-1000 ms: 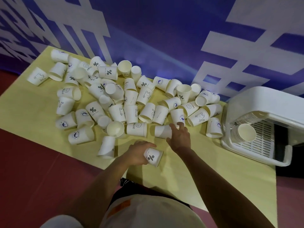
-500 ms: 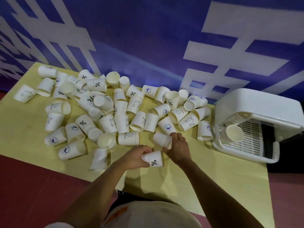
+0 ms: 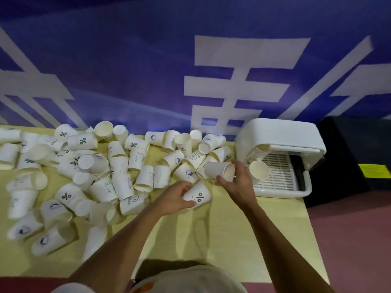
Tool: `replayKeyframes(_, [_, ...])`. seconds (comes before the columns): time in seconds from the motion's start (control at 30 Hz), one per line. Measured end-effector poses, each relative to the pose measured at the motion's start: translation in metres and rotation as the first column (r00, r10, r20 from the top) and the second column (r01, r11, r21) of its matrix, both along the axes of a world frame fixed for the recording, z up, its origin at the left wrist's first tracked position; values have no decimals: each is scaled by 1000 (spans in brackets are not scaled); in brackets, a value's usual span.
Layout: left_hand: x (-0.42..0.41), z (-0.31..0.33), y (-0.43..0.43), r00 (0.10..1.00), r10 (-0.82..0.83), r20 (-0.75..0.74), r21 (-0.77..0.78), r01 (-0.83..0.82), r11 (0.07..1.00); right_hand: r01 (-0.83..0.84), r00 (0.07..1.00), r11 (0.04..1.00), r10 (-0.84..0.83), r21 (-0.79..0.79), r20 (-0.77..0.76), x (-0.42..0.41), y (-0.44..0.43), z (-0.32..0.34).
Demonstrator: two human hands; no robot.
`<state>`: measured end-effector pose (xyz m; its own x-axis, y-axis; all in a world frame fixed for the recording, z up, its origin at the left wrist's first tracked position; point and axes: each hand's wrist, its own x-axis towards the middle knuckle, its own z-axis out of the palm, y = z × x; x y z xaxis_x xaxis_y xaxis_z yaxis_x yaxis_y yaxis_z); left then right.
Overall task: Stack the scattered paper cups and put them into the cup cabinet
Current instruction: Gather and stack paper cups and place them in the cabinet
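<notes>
Several white paper cups [image 3: 118, 166] lie scattered across the yellow table [image 3: 190, 246], most on their sides. My left hand [image 3: 175, 197] grips a cup with a % print [image 3: 198, 196], held above the table with its mouth toward the right. My right hand [image 3: 237, 178] holds a plain white cup [image 3: 215, 169] on its side, just up and right of the % cup. The white cup cabinet [image 3: 281, 136] stands at the table's right end, open at the front, with a stack of cups [image 3: 258, 169] lying inside on its slotted tray.
A blue wall with white characters [image 3: 232, 81] rises right behind the table. A black box [image 3: 357, 157] with a yellow label sits on the red floor [image 3: 349, 240] to the right of the cabinet. Bare yellow tabletop lies in front of my hands.
My right hand has taken a cup from the pile and lifted it toward the right. My left hand has raised the % cup beside it. The view has swung right.
</notes>
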<state>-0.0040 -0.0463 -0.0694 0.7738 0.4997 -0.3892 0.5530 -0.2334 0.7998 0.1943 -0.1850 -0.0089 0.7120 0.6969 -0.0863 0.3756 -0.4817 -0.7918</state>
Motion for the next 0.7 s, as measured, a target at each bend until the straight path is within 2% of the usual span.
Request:
replayKeyframes(0.1, [20,7,-2,1000,7,17,-34,-7,999,116,993,992,-116,47,-5,19,-15,10])
replayKeyframes(0.3, [47,15,-9,999,31,42,-44,-29,999,198,964,978,-207,66,167,56,-43,23])
replayKeyframes(0.6, [64,23,-12,997,70,28,-57,-68,996,226,932,974,-215,-4,292,75,-55,25])
replayKeyframes(0.7, [68,24,-13,995,94,11,-77,-93,993,236,934,968,-203,-81,294,76,-52,20])
